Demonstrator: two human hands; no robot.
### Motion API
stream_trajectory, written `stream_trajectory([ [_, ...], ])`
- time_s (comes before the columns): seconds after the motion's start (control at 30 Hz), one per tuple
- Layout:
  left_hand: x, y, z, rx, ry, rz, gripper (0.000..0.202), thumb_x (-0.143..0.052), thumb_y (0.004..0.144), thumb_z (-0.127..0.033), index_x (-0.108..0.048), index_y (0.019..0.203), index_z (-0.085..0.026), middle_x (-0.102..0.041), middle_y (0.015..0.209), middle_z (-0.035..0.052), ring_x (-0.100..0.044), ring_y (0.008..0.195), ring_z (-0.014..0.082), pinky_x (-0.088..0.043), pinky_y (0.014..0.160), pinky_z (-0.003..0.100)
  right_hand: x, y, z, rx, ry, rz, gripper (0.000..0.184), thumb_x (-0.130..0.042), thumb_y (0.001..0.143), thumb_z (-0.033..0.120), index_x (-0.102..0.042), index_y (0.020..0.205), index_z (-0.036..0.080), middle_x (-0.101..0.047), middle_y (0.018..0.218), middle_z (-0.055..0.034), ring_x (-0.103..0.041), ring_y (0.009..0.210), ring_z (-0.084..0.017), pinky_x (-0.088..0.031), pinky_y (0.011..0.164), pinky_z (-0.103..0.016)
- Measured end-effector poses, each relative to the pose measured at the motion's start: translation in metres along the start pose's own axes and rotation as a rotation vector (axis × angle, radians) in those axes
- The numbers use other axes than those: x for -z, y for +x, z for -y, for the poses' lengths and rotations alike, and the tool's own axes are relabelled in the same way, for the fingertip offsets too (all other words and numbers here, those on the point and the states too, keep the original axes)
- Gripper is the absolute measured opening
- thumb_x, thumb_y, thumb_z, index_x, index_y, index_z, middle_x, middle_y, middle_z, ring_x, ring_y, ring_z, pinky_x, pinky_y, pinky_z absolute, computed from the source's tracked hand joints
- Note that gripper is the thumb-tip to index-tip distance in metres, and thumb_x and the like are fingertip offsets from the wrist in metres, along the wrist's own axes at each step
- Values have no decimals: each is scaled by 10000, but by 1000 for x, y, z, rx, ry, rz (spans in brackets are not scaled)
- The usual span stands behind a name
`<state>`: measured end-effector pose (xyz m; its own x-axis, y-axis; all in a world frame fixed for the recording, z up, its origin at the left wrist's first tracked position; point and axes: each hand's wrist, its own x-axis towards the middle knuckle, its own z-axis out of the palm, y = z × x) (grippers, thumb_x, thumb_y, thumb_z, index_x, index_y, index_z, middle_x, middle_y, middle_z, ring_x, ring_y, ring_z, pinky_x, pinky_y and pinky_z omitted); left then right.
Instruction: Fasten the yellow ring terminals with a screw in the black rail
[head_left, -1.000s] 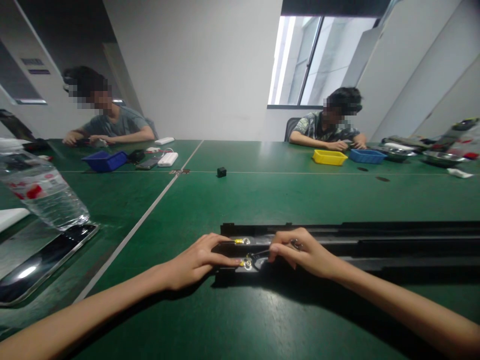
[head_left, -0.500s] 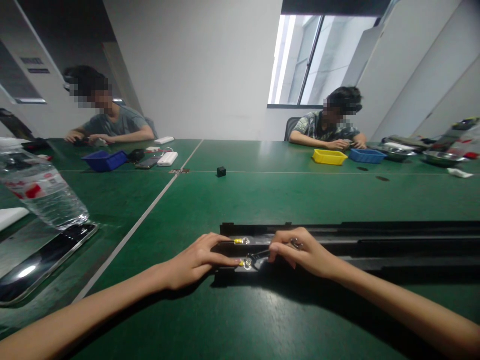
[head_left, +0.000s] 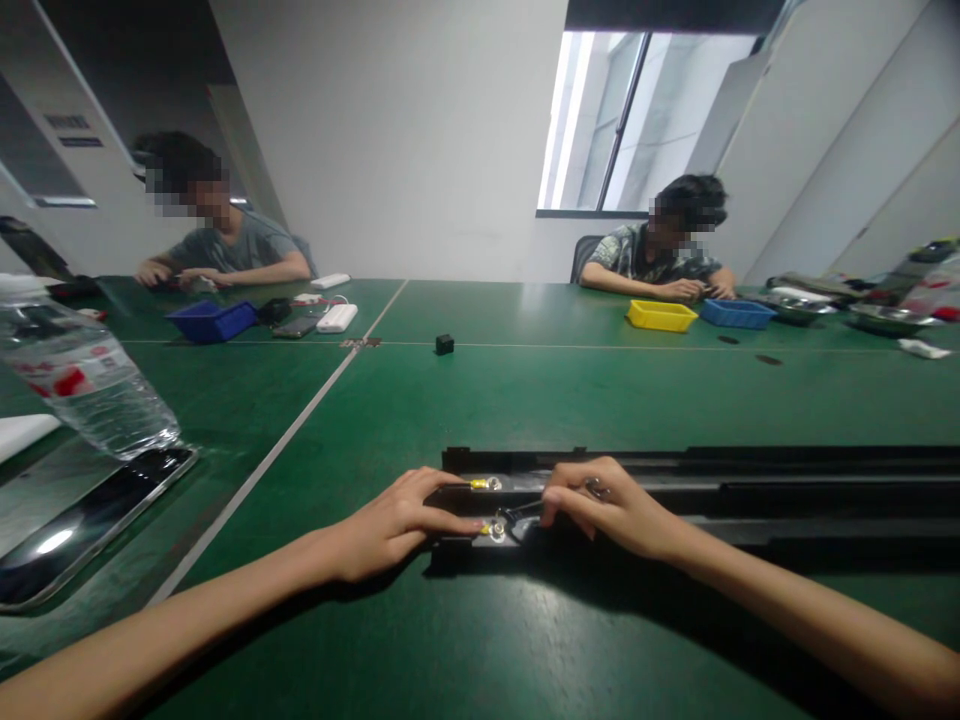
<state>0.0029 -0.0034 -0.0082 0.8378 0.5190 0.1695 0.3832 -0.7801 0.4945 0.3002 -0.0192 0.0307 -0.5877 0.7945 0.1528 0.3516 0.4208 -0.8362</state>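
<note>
Near centre, on green table (head_left: 525, 400): long black rail (head_left: 750, 495), running off right. My left hand (head_left: 390, 520), fingers flat, presses yellow ring terminal (head_left: 491, 527) at the rail's left end. My right hand (head_left: 607, 505), curled, pinches thin dark tool (head_left: 523, 510) just beside it. Left: water bottle (head_left: 90, 385), red label unreadable.

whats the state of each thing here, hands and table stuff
black rail, lying flat on table
left hand, flat, fingertips on black rail
right hand, closed on black wire
yellow terminals, lying on black rail
phone, face up, screen dark
yellow bin, upright, contents hidden
</note>
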Motion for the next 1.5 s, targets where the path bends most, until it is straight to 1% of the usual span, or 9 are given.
stream_trajectory([
  [0.23, 1, 0, -1, 3, -3, -7, 451, -432, 964, -73, -645, 1255, -344, -476, 1380, 76, -448, 1231, 288, -342, 1049, 487, 1, -1, 0, 23, 3, 23, 381, -539, 940, 414, -697, 747, 127, -573, 595, 7, -475, 442, -58, -402, 461, -167],
  [0.37, 1, 0, -1, 9, -10, -6, 444, -423, 975, -89, -645, 1253, -354, -474, 1392, 61, -449, 1231, 283, -343, 1054, 484, 1, 0, 0, 14, -1, 12, 388, -532, 943, 415, -684, 731, 128, -584, 607, 4, -475, 447, -58, -402, 467, -169],
  [0.57, 0, 0, 0, -3, 1, -3, 439, -437, 973, -90, -638, 1265, -350, -476, 1384, 73, -448, 1227, 291, -343, 1047, 493, 1, 0, 0, 14, 3, 18, 374, -538, 941, 408, -690, 747, 127, -584, 607, 9, -477, 440, -55, -400, 458, -166],
  [0.73, 0, 0, -1, 11, 1, 6, 457, -430, 969, -78, -628, 1271, -359, -477, 1394, 59, -448, 1223, 282, -345, 1047, 486, 1, 0, -2, 13, 3, 15, 380, -543, 938, 420, -688, 738, 130, -582, 605, 8, -467, 442, -56, -395, 459, -170],
  [1.13, 0, 0, 0, -1, 4, -1, 443, -430, 973, -88, -640, 1262, -350, -480, 1377, 73, -450, 1224, 292, -350, 1042, 489, 0, 0, 0, 23, 2, -5, 384, -535, 941, 420, -679, 733, 131, -588, 606, 4, -467, 436, -54, -393, 452, -166],
  [1.37, 0, 0, 0, 5, -9, 4, 494, -435, 940, -32, -642, 1258, -349, -467, 1384, 74, -438, 1235, 292, -334, 1046, 502, 0, -1, -1, 16, 4, 15, 364, -542, 941, 400, -690, 749, 129, -586, 615, 5, -471, 444, -55, -398, 457, -164],
  [1.5, 0, -1, 0, 5, -11, 20, 492, -440, 950, -42, -617, 1289, -352, -457, 1395, 77, -435, 1242, 295, -332, 1050, 501, 0, -1, 0, 14, 13, 2, 364, -540, 942, 393, -682, 738, 128, -574, 601, 11, -469, 442, -54, -392, 454, -161],
])
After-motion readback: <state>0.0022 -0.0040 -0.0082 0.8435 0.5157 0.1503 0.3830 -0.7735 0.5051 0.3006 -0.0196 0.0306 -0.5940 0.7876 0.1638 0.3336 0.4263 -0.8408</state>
